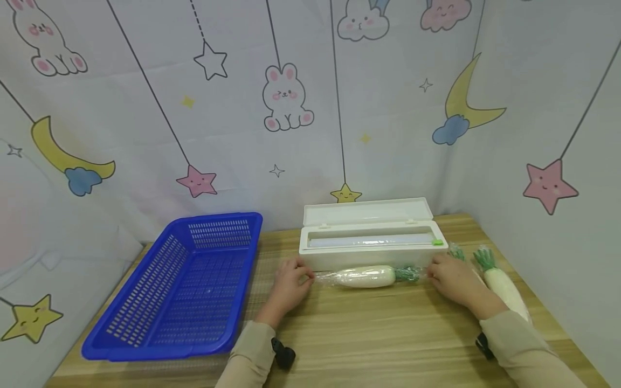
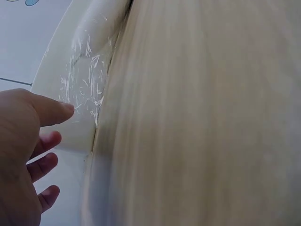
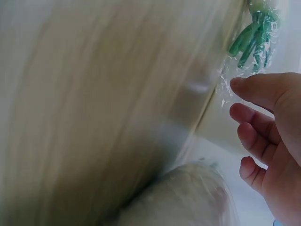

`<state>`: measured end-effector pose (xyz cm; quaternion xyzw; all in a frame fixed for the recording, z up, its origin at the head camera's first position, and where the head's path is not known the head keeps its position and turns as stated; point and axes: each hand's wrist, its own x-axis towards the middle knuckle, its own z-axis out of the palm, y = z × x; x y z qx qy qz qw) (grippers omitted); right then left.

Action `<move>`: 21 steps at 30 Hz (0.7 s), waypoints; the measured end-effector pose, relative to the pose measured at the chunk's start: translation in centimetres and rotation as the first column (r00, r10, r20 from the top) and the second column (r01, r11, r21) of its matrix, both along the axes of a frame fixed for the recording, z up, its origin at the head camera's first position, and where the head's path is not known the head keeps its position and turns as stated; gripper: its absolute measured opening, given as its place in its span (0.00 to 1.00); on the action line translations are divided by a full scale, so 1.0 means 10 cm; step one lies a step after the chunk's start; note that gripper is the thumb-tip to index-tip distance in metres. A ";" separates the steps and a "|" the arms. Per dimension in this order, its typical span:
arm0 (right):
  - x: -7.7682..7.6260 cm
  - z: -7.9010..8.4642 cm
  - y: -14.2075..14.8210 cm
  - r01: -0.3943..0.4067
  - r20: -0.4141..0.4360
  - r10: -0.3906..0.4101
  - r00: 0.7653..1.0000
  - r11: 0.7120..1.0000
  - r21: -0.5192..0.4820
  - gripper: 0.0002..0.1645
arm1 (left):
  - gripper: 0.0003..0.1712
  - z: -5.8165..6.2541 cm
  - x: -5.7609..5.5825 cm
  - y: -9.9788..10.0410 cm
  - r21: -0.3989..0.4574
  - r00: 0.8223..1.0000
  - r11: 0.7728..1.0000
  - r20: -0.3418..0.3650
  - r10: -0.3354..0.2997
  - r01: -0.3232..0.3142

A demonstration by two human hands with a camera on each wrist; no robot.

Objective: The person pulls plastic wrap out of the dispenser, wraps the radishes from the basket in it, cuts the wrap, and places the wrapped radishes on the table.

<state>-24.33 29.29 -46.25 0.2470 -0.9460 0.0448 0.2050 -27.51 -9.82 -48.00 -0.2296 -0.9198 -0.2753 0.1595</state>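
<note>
A white radish (image 1: 368,276) with green tops lies crosswise in clear plastic wrap, just before a white cling film dispenser (image 1: 373,258). My left hand (image 1: 292,282) is at the wrap's left end, its thumb tip on the loose film (image 2: 87,89) and the other fingers curled. At the opposite end, past the green tops (image 3: 256,40), my right hand (image 1: 456,280) pinches the film's tail between thumb and a finger largely hidden behind it. The dispenser's lid (image 1: 368,212) stands up, showing a film roll (image 1: 371,241) and a green slider (image 1: 437,242).
Left of my left hand sits a blue plastic basket (image 1: 233,345) with slotted sides. Another radish (image 1: 506,291) lies beyond my right hand, with a further one's green top (image 1: 456,251) partly covered by that hand. A patterned curtain (image 1: 388,108) hangs behind the wooden table (image 1: 368,345).
</note>
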 end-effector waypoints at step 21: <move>-0.01 0.08 -0.01 0.020 0.184 0.013 0.983 0.983 -0.180 0.12 | 0.08 0.07 0.00 0.14 0.046 0.997 0.996 0.035 0.071 -0.072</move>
